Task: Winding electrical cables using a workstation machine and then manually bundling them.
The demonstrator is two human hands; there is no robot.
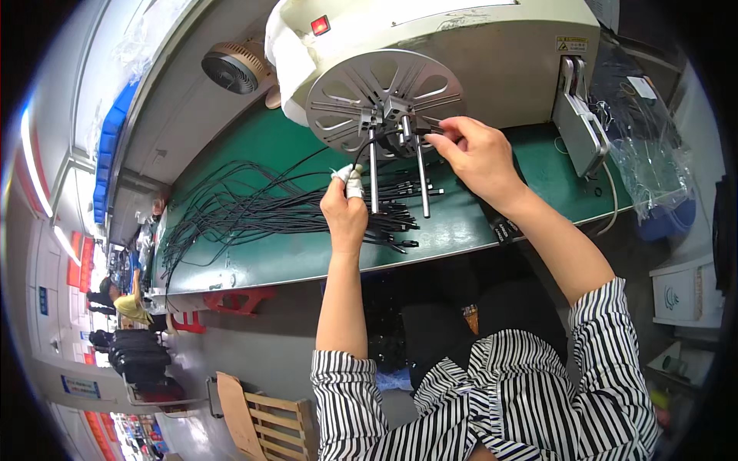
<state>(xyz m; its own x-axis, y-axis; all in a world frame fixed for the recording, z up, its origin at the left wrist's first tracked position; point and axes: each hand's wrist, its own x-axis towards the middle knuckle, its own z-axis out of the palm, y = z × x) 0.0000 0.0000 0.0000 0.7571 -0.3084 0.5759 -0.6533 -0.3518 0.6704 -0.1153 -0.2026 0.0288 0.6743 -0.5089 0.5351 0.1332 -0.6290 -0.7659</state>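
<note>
Fingers (337, 195) of the left hand (346, 221): closed on a black cable (358, 157), apparently to steady it. Right hand (484, 157): fingertips pinched narrow on its end beside the rods (373, 173), presumably to guide it. Cable: thin, smooth, curved; location, before the metal wheel (357, 100), above the green desk (269, 270).

Fisheye head view, close above, downward over green bench (284, 255)
</note>
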